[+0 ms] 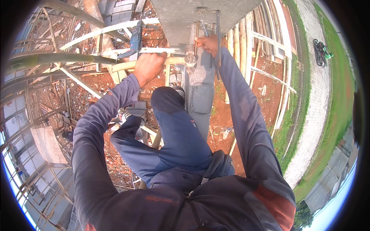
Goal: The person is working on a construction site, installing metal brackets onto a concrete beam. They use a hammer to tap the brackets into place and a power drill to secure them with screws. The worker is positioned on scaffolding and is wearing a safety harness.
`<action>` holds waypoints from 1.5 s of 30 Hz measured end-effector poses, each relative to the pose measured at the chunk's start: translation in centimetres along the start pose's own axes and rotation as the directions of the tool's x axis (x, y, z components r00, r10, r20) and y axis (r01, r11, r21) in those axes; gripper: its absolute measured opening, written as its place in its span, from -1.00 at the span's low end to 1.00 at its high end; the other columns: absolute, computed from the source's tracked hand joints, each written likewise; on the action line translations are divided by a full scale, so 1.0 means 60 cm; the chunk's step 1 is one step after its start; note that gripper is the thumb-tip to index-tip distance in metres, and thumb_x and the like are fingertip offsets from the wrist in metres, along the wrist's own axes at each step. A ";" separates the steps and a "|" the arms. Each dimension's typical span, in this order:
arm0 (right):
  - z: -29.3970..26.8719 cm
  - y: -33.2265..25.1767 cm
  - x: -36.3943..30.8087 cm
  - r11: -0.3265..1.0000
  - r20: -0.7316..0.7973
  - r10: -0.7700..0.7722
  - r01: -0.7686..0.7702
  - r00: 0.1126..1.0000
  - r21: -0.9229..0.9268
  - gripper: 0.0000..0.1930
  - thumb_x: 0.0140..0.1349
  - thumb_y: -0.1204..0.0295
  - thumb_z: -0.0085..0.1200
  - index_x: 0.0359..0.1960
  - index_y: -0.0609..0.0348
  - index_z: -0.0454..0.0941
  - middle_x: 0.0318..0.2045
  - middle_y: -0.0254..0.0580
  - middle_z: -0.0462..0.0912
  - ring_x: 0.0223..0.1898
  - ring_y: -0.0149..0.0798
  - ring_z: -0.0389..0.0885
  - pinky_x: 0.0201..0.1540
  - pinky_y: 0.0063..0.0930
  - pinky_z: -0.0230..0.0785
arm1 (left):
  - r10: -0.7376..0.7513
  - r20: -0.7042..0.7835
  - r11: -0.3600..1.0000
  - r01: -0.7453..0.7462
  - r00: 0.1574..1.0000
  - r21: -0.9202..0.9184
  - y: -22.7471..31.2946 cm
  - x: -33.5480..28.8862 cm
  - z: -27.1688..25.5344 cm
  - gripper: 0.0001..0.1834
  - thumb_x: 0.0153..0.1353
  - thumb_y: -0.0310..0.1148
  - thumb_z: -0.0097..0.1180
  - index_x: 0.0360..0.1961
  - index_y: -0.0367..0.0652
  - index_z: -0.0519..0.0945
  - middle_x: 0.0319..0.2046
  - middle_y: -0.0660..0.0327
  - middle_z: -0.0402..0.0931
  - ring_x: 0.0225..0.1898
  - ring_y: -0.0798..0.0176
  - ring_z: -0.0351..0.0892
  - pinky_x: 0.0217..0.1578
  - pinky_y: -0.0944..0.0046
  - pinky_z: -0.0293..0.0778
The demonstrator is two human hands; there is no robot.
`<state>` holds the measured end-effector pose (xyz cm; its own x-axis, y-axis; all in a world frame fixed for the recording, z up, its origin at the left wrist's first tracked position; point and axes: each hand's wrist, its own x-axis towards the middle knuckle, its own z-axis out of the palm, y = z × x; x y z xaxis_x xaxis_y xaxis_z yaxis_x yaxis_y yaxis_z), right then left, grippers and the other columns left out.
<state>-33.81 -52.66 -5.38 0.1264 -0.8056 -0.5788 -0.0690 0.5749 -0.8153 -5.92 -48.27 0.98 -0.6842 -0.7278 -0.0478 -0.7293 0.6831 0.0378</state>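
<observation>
My left hand [149, 68] is closed round the wooden handle of a hammer [175, 60]. Its head, smeared by motion, hangs over the grey concrete beam [201, 79]. Pinched in the fingers of my right hand [208, 44] is a thin rust-brown metal rod [197, 29], its lower end close to the hammer head. Grey steel bars [218, 23] stand beside my right wrist, by the concrete column [179, 13]. A blue power drill [135, 40] rests on the timber just beyond my left hand.
I straddle the beam high above red, rubble-strewn ground [90, 82]. Bamboo and timber scaffolding [46, 59] fills the left side. Several bamboo poles [243, 42] stand at right. Farther off, a motorbike [320, 53] is on a pale paved road [314, 104] between grass strips.
</observation>
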 end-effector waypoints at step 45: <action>0.011 -0.025 -0.003 0.989 -0.129 0.090 -0.105 0.988 -0.109 -0.72 0.24 0.28 0.26 -0.24 0.30 0.63 -0.38 -0.07 0.76 -0.71 -0.59 0.11 -0.73 -0.61 -0.12 | -0.002 -0.097 0.997 -0.005 0.995 -0.076 -0.063 -0.004 -0.075 -0.79 0.08 -0.39 0.17 -0.23 -0.13 0.48 -0.57 0.07 0.56 -0.50 -0.06 0.63 -0.52 0.01 0.50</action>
<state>-33.06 -53.25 -4.03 -0.0086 -0.7621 -0.6474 -0.1889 0.6370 -0.7473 -3.02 -50.98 5.35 -0.6799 -0.7316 0.0496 -0.7239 0.6805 0.1135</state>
